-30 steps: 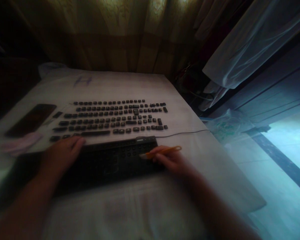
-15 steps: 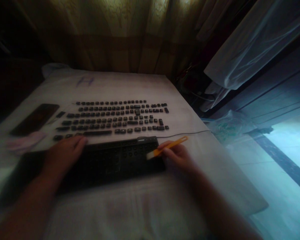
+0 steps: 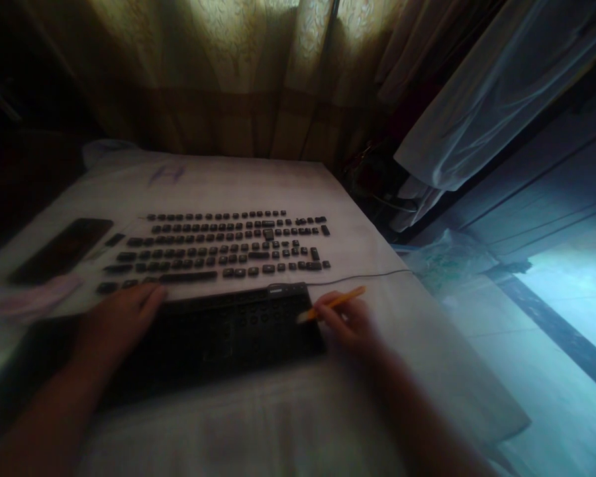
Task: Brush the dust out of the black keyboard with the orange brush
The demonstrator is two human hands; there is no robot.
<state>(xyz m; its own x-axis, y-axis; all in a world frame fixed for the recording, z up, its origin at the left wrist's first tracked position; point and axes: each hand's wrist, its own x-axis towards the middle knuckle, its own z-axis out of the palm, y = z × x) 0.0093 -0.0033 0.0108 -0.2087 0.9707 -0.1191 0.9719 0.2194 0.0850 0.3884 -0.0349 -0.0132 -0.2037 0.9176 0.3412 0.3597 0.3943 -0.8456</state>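
Observation:
A black keyboard (image 3: 273, 344) with its keycaps removed lies across the near part of the table. My left hand (image 3: 119, 315) grips its far edge on the left side, the fingertips curled over that edge. In my right hand (image 3: 347, 322) is a small paint brush (image 3: 338, 299) with an orange handle, pinched between thumb and fingers. The pale bristles point down and left, at the right end of the keyboard; whether they touch it I cannot tell. Loose black keycaps (image 3: 220, 236) stand in several rows just beyond the keyboard, the long space bar (image 3: 189, 276) in the nearest row.
On the left of the white-covered table (image 3: 228, 182) lie a dark phone (image 3: 62, 250), a small dark tool (image 3: 114, 240) and a pink cloth (image 3: 40, 296). The keyboard's cable (image 3: 362, 275) runs to the right edge. A curtain (image 3: 218, 79) hangs behind.
The brush has turned in my right hand, its flat side now edge-on, and its bristles sit slightly further right on the keyboard. My left hand keeps its hold. The camera view has tilted up slightly.

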